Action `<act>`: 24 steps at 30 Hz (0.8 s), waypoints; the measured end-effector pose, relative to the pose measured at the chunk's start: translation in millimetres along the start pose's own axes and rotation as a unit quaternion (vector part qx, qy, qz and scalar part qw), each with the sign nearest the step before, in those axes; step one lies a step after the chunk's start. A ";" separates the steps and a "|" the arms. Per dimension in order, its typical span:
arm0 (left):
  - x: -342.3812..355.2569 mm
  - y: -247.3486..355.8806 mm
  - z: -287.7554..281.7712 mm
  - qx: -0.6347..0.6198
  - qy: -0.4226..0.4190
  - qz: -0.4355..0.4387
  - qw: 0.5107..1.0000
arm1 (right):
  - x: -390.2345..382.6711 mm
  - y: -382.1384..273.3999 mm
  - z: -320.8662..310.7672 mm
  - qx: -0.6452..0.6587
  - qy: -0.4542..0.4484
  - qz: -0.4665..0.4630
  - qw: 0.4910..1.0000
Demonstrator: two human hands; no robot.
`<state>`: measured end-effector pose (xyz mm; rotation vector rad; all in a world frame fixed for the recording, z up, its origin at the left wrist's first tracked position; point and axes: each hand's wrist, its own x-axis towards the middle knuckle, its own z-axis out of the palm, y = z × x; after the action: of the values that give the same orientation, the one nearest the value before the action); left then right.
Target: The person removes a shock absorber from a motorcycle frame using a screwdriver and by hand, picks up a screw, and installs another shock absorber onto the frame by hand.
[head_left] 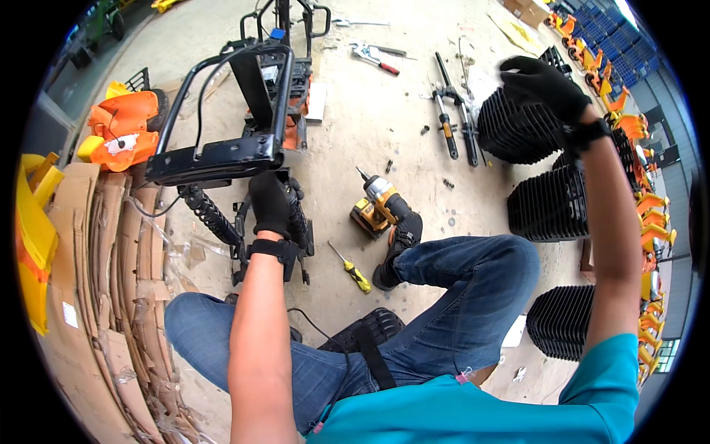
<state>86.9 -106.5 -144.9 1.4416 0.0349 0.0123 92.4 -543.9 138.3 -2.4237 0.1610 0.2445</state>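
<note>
A black tubular metal frame (214, 159) with two coil-spring shock absorbers (211, 214) stands upright on the floor in front of me, left of the middle. My left hand (270, 203), in a black glove, is closed at the frame just beneath its flat crossbar, beside the right-hand shock absorber; its fingertips are partly hidden. My right hand (543, 87), also gloved in black, is raised at the far right over a stack of black ribbed baskets (518, 129). Its fingers stretch out leftward and hold nothing that I can see.
A yellow cordless impact driver (381, 203) and a yellow-handled screwdriver (351, 270) lie between my legs. Farther off are pliers (377, 59) and fork-like metal parts (451, 111). Flattened cardboard (96, 296) lines the left; more ribbed baskets (547, 203) stand right. An orange body part (126, 129) sits far left.
</note>
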 end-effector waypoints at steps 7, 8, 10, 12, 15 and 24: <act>23.6 -40.0 -4.7 0.121 0.027 0.069 0.990 | -95.4 7.6 -141.7 -0.197 0.132 0.071 0.969; 14.5 -19.6 12.8 0.060 0.013 -0.002 0.998 | -110.5 18.6 -149.7 -0.225 0.145 0.099 0.959; 29.2 -38.5 -2.2 0.068 0.039 0.016 0.997 | -125.0 26.6 -157.9 -0.266 0.147 0.063 0.951; 51.4 -84.4 -16.7 0.127 0.069 0.088 0.986 | -127.1 32.7 -142.5 -0.282 0.139 0.031 0.949; 55.1 -84.7 -20.4 0.151 0.074 0.080 0.983 | -125.9 34.8 -93.4 -0.277 0.081 -0.018 0.957; 5.1 -6.1 -3.8 -0.078 0.033 -0.034 0.996 | -36.3 73.5 -10.2 -0.373 -0.037 -0.109 0.921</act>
<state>91.8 -103.3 -151.5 1.2827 0.1344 0.0067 45.1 -604.3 107.7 -3.1481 -0.2934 0.3411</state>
